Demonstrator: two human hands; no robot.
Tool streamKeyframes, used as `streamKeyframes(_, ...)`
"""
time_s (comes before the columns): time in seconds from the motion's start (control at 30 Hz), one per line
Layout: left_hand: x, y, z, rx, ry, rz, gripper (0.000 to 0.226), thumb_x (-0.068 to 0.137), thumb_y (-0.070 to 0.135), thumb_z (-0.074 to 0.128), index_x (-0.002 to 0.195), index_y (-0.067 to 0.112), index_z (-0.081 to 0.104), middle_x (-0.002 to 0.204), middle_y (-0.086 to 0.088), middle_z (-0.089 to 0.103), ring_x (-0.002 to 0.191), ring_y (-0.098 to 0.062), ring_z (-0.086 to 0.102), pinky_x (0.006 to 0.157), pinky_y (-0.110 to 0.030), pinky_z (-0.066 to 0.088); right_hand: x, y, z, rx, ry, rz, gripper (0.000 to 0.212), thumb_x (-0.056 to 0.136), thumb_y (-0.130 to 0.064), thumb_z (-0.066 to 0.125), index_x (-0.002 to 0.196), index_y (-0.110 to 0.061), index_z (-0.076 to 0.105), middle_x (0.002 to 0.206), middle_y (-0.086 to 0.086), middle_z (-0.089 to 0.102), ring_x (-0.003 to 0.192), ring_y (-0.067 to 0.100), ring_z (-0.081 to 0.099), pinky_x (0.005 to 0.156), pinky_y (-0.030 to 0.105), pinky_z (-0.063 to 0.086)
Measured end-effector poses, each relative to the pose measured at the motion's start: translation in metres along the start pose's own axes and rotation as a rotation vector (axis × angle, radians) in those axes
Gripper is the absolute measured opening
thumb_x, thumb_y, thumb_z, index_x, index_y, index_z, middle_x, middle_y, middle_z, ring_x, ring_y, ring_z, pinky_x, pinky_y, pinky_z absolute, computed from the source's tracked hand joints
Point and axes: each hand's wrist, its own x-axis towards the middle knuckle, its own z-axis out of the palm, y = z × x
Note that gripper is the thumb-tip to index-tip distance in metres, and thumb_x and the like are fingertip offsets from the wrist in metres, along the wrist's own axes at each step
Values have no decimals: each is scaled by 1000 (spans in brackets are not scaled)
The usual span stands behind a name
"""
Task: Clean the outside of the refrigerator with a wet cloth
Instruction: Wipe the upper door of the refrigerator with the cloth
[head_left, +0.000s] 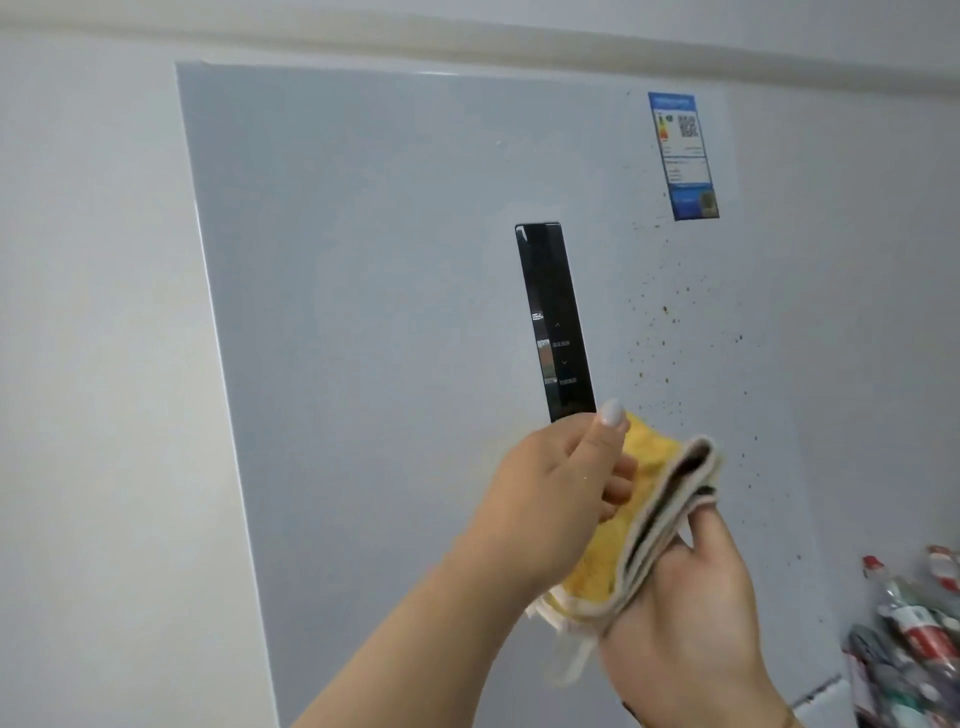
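- At the far left we see a pale wall (93, 312) running beside the refrigerator (363, 234), whose grey-white door fills most of the view.
- Our left hand (550, 493) is raised in front of the door, thumb up, pinching the yellow side of the cloth (644, 519) between thumb and fingers.
- Just above that thumb sits a black control panel (553, 322), a tall narrow strip on the door.
- The cloth is folded (yellow face, off-white edges) and held between both hands, apart from the door.
- Our right hand (691, 608) curls around the cloth's lower folds.
- Brown specks (665, 332) dot the door right of the panel.
- A blue energy label (683, 156) is stuck at upper right.
- Blurred bottles (909, 634) stand at the lower right edge.
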Motion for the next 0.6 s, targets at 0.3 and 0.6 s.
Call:
streamKeyframes(0.3,28,-8,-62,553,468,303,78,84,70,5,145,36,40,153,17,33,144,4,11,120,-25,1,33,37,-32,-1567,-15,-994,61,89,-68,28,142,-38,34,152,-4,31,140,19,31,106,42,32)
streamKeyframes(0.6,61,-2,-73,644,415,258,95,75,75,-15,153,34,19,161,18,6,139,14,-16,111,-30,-30,108,65,-11,-2100,86,-1104,60,97,-57,18,152,-33,16,158,9,19,146,32,13,107,57,18)
